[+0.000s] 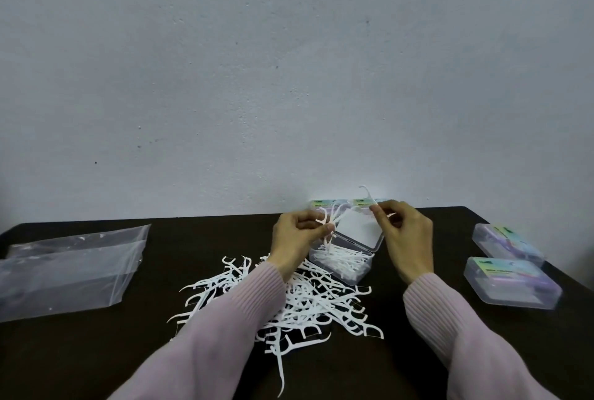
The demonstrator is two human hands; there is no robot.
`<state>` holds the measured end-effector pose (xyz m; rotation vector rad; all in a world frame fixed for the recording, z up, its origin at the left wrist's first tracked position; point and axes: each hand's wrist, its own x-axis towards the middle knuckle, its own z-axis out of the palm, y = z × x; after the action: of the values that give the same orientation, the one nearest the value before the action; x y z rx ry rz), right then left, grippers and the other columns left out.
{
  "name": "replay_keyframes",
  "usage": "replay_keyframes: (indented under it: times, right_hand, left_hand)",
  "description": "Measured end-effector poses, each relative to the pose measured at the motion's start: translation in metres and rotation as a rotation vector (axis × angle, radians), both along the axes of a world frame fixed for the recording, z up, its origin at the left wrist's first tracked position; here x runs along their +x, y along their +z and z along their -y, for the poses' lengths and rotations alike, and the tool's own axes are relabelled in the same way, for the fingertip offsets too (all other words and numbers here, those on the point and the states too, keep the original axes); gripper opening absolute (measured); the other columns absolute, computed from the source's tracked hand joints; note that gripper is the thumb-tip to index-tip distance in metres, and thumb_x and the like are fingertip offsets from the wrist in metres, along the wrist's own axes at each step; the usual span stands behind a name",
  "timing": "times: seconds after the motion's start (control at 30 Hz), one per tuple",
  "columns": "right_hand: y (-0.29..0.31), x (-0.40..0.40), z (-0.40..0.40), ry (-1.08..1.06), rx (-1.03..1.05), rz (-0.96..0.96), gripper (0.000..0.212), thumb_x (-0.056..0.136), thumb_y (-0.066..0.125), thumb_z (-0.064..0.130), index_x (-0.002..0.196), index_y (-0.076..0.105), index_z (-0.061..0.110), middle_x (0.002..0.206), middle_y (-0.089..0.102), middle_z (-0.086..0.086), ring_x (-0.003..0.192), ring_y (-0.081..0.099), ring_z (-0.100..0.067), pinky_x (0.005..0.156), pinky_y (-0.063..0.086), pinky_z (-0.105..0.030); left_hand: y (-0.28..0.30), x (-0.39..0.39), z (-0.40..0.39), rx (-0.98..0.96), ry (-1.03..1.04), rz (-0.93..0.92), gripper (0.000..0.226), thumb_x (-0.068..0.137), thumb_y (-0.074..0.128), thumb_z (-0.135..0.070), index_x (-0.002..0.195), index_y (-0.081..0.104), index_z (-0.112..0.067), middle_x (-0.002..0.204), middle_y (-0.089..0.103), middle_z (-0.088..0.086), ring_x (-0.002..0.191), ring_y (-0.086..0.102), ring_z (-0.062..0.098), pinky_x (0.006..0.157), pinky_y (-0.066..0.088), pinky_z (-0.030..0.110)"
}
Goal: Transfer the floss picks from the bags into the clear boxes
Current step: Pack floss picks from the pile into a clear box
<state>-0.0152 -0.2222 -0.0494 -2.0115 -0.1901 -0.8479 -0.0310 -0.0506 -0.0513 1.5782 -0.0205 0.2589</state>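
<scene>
Pale grey wall behind a dark counter, seen from above. Far to the left of both hands, empty clear plastic bags lie flat and overlapping. Beneath the forearms in pale pink ribbed sleeves, a loose heap of white floss picks is spread on the counter. Left hand: fingers curled, pinching a small bunch of floss picks above the open clear box. This box sits between and just below the two hands, its lid tilted up at the back, and it already contains picks. Right hand: thumb and fingers pinch a single floss pick, its curved head pointing upward. Behind the hands, against the wall, the tops of further labelled boxes are partly hidden. Right of the right hand, well apart from it, two closed clear boxes with pastel labels lie one behind the other.
</scene>
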Motion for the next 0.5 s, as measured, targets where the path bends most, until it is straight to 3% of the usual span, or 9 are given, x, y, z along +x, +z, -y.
replay_keyframes:
  times: [0.13,0.27,0.4,0.5]
  right_hand:
    - [-0.005,0.006,0.002,-0.055,-0.025,-0.126,0.023,0.089,0.060,0.023,0.103,0.070,0.008,0.089,0.053,-0.003,0.079,0.050,-0.014,0.069,0.034,-0.023]
    - [-0.009,0.008,0.001,-0.021,-0.049,-0.215,0.021,0.089,0.060,0.022,0.101,0.070,0.009,0.092,0.060,-0.003,0.083,0.054,-0.015,0.076,0.045,-0.030]
    - [-0.009,0.006,0.003,-0.030,-0.067,-0.223,0.014,0.088,0.062,0.020,0.098,0.070,0.014,0.079,0.059,0.004,0.076,0.055,-0.013,0.083,0.049,-0.037]
    - [-0.008,0.005,0.003,-0.025,-0.072,-0.229,0.014,0.088,0.061,0.019,0.099,0.070,0.015,0.081,0.060,0.004,0.076,0.055,-0.011,0.081,0.049,-0.034]
  left_hand:
    - [0.006,0.004,-0.002,-0.026,0.015,0.036,0.017,0.073,0.076,-0.005,0.087,0.067,-0.012,0.079,0.070,0.008,0.077,0.068,0.018,0.073,0.056,0.023]
    - [0.018,0.009,0.004,-0.016,-0.051,0.074,0.015,0.075,0.075,-0.005,0.084,0.066,-0.013,0.078,0.069,0.007,0.073,0.067,0.016,0.067,0.055,0.018]
    - [0.016,0.016,0.008,0.175,-0.037,0.169,0.014,0.074,0.077,-0.009,0.080,0.069,-0.018,0.078,0.071,0.003,0.074,0.067,0.014,0.069,0.055,0.021]
    - [0.010,0.017,0.008,0.353,-0.094,0.208,0.013,0.074,0.077,-0.012,0.086,0.072,-0.015,0.084,0.073,0.002,0.077,0.070,0.013,0.074,0.056,0.022]
